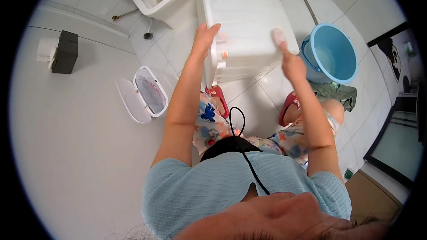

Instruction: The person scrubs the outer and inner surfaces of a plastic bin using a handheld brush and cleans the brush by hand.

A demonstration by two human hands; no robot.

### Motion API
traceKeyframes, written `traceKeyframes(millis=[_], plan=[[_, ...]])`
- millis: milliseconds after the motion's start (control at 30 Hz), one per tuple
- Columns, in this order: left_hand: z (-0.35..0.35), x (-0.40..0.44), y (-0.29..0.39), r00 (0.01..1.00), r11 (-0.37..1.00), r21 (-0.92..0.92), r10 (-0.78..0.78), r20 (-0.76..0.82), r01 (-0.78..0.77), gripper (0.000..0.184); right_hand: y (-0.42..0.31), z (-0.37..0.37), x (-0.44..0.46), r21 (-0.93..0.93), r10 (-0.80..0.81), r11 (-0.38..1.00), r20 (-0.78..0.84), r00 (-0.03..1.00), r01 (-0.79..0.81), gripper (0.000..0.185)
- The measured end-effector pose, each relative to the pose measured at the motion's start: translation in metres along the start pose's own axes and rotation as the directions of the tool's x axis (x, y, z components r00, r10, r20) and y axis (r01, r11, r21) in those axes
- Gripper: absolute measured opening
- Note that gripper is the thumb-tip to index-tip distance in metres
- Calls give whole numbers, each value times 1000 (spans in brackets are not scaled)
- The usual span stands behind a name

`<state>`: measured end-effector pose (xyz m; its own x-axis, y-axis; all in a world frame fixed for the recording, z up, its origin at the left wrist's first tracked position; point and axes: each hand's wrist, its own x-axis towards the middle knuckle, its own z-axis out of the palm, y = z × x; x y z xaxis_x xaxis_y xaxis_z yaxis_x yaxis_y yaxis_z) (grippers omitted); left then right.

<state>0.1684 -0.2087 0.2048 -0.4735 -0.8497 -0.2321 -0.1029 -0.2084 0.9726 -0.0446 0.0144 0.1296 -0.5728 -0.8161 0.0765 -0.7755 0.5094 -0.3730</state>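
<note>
A large white translucent plastic storage box stands tilted in front of me, with a small orange-white sticker near its rim. My left hand grips the box's left rim, thumb on the near face and fingers partly hidden behind the edge. My right hand is closed on the end of a small pale brush with an oval head, slightly blurred. The brush head lies against the box's right part. Right beside that hand stands a blue bucket with some liquid inside.
A toilet with raised lid is at the upper left. An open white bin with a bag inside hangs or stands at the left. Dark green cloth lies below the bucket. A long pole leans behind it. The floor is tiled.
</note>
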Motion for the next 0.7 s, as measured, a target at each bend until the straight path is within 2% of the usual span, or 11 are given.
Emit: traceKeyframes(millis=[33, 100, 133, 200, 233, 333, 433, 533, 600, 667, 700], plan=[[-1, 1, 0, 1000, 1000, -2, 3, 2, -3, 34, -22, -1, -5, 8, -71, 997, 29, 997, 71, 57], [-4, 3, 1, 999, 990, 139, 39, -3, -39, 34, -69, -6, -17, 108, -215, 972, 65, 974, 207, 59], [-3, 2, 3, 999, 989, 143, 42, 0, -42, 34, -92, -11, -23, 110, -212, 973, 61, 975, 204, 59], [-2, -3, 7, 998, 970, 234, 64, -14, -59, 40, -123, -21, -28, 120, -325, 941, 51, 944, 317, 62], [-4, -5, 8, 998, 969, 239, 65, -11, -60, 40, -117, -14, -22, 124, -322, 941, 47, 946, 314, 62], [-7, -7, 7, 999, 962, 270, 42, 28, -48, 40, -75, 8, 15, 5, -156, 988, -16, 988, 156, 66], [-8, -12, 6, 999, 956, 291, 25, 22, -30, 40, -25, -2, 37, -113, -8, 994, 42, 999, 12, 61], [-9, -9, 4, 999, 963, 268, -3, 54, -12, 39, 6, -10, 45, -98, 41, 995, 62, 997, -35, 59], [-6, -6, 0, 999, 969, 244, 39, 1, -38, 34, 0, -13, 37, -100, 7, 995, 92, 996, 2, 54], [-4, -6, 4, 1000, 971, 238, 16, -16, -12, 35, -16, -25, 22, -98, -24, 995, 125, 992, 37, 49], [-4, -6, 5, 999, 972, 233, -6, -34, 13, 36, -25, -33, 13, -11, -100, 995, 166, 981, 103, 48]])
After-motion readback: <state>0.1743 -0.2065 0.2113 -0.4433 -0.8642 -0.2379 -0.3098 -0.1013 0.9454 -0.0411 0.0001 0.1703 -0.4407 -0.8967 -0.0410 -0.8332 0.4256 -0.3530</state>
